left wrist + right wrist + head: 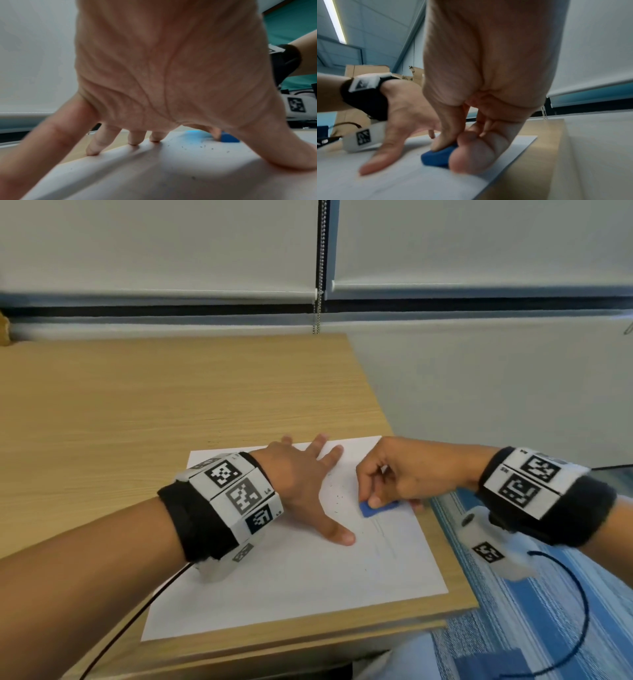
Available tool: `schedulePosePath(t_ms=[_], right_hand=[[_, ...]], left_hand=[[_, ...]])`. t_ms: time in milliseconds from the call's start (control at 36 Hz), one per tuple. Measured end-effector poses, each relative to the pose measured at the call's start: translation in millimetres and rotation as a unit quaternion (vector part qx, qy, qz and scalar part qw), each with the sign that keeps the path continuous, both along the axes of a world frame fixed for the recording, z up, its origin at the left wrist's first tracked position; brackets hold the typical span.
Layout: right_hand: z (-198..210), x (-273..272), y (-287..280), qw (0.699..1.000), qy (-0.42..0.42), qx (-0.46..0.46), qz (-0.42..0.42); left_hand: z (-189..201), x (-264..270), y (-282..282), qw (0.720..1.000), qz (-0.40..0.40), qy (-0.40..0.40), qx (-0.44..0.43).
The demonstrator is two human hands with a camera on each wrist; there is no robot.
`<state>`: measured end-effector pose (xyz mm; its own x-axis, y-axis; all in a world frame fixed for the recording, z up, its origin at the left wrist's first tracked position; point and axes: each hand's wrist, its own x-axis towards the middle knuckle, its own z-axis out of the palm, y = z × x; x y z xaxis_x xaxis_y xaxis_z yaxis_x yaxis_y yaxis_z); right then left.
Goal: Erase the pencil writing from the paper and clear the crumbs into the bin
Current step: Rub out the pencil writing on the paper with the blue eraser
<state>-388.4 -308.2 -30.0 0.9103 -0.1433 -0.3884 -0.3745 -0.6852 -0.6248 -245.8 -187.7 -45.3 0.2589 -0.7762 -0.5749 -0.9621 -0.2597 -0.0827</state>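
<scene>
A white sheet of paper (308,570) lies at the near right corner of the wooden desk (137,405). My left hand (301,484) lies flat on the sheet with its fingers spread, thumb toward me. My right hand (394,477) pinches a blue eraser (371,509) between thumb and fingers and presses it on the paper's right part. Faint pencil lines (383,529) run just below the eraser. Small dark crumbs (337,498) dot the paper between the two hands. The wrist views show the same eraser (438,157) (229,138) and crumbs (202,146). No bin is in view.
The desk's right edge (455,549) runs close beside the paper, with blue striped carpet (534,628) below. A black cable (579,611) loops from my right wrist; another trails off my left wrist. A bead cord (319,313) hangs from the blinds behind the desk.
</scene>
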Motion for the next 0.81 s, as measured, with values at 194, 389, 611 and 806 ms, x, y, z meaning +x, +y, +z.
schedulePosePath(t_ms=[194, 389, 611, 806], right_hand=[[-2, 1, -2, 0.996, -0.051, -0.022, -0.063], [3, -9, 4, 0.999, -0.007, -0.018, -0.037], [-1, -26, 10, 0.999, 0.028, 0.037, -0.022], [4, -5, 13, 0.995, -0.053, -0.041, -0.069]], left_hand=[[1, 1, 0, 1.0, -0.001, -0.004, 0.007], [0, 1, -1, 1.0, 0.005, -0.002, 0.006], [3, -1, 0, 1.0, -0.001, -0.008, 0.003], [0, 1, 0, 1.0, 0.001, -0.006, 0.004]])
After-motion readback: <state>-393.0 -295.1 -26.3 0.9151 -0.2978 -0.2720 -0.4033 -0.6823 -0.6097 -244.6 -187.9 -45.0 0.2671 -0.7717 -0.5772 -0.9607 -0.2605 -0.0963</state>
